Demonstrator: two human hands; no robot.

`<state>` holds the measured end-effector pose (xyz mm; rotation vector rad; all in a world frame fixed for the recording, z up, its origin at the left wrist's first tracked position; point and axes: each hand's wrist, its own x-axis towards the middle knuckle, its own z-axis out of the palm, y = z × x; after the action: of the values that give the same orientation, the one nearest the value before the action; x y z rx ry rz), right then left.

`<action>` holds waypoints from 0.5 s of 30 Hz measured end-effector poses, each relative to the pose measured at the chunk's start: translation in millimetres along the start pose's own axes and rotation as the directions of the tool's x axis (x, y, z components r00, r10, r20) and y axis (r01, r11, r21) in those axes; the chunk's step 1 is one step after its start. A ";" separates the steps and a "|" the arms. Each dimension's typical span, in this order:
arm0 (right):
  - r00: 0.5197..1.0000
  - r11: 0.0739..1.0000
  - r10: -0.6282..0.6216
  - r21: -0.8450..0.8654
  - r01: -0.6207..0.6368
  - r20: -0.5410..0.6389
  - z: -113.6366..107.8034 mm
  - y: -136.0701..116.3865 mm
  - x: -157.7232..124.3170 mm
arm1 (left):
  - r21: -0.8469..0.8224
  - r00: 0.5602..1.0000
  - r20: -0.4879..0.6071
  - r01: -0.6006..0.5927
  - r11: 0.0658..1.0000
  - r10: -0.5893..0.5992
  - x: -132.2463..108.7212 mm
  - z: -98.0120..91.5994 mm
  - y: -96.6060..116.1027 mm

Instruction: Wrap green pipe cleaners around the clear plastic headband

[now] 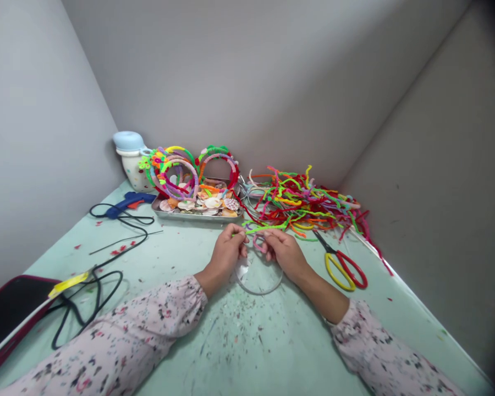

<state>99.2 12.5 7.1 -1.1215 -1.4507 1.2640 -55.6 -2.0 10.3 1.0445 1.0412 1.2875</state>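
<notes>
Grey walls [231, 82] boxed in the table [214, 352]. Left hand [229, 252] and right hand [284, 254] were close together, pinching a green pipe cleaner [264, 229] onto a clear hoop [259, 293] that rested on the table; loose pipe cleaners [301, 201] lay just beyond, within easy reach.

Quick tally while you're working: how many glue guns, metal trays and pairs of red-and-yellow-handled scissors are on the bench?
Glue guns: 1
Metal trays: 1
Red-and-yellow-handled scissors: 1
Total: 3
</notes>
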 end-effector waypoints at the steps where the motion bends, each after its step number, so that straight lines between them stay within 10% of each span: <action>1: 1.000 1.000 0.003 -0.002 -0.003 -0.001 0.1 0.2 0.3 | 0.009 1.000 0.001 -0.003 1.000 0.003 0.0 -0.2 -0.2; 15: 0.999 0.999 0.033 0.019 -0.033 0.003 1.0 1.7 2.5 | 0.111 0.998 0.006 -0.065 0.992 0.065 -0.3 -2.0 -3.3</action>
<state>97.8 14.9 5.5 -1.1358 -1.4248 1.3001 -56.9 -2.3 6.6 1.1727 1.0953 1.2919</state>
